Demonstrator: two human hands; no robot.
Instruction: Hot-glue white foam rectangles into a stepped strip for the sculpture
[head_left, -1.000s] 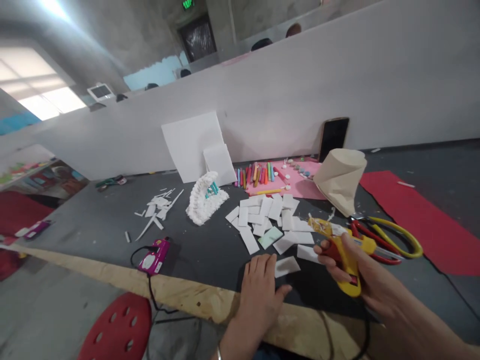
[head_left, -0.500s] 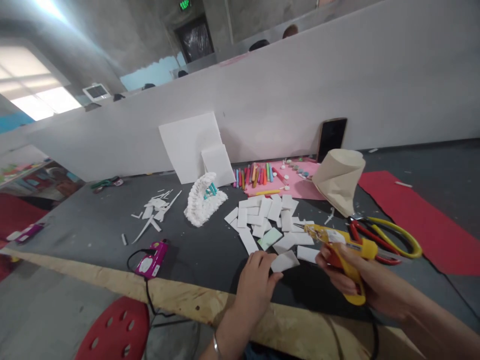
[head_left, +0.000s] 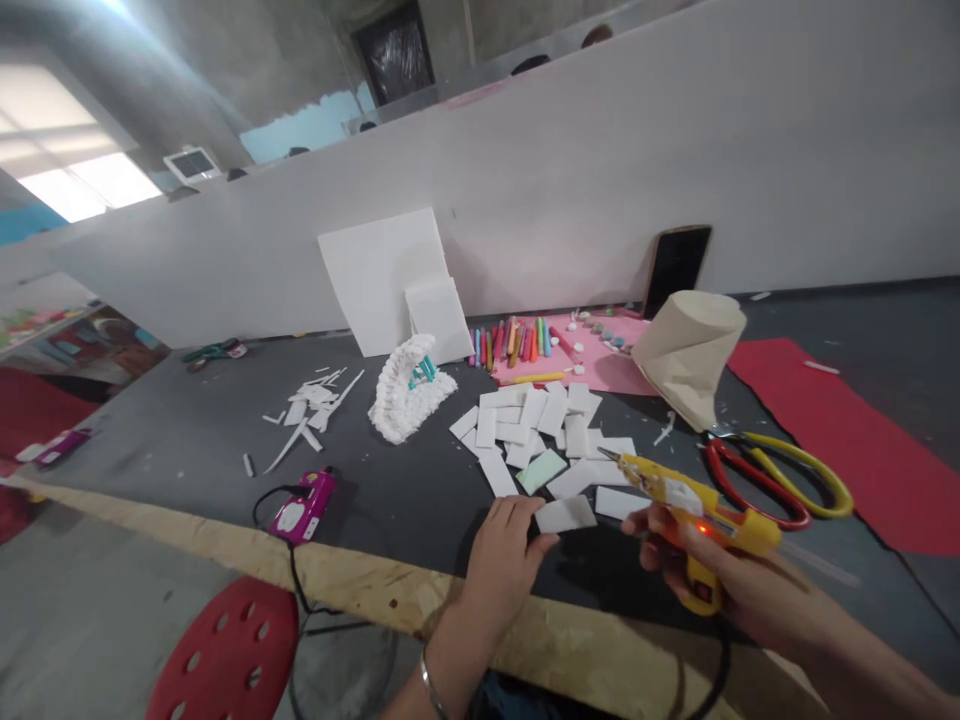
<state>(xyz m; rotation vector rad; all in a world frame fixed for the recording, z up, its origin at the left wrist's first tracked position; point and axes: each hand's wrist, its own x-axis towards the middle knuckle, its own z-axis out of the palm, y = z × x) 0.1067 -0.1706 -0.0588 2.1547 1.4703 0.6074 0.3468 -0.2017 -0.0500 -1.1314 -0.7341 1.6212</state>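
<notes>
My right hand grips a yellow glue gun, nozzle pointing left over the dark table. My left hand pinches the near edge of a small white foam rectangle lying on the table. Just beyond it lie several more white foam rectangles and one pale green piece. A white foam arch model stands further back, to the left of them.
Red and yellow scissors and a beige paper roll lie right of the pieces. A magenta glue gun with cord sits left. Markers on pink paper, white boards, foam scraps, red sheet, red stool.
My left hand went from lying flat beside the white rectangle to pinching its edge. The glue gun swung down and level, nozzle toward that piece.
</notes>
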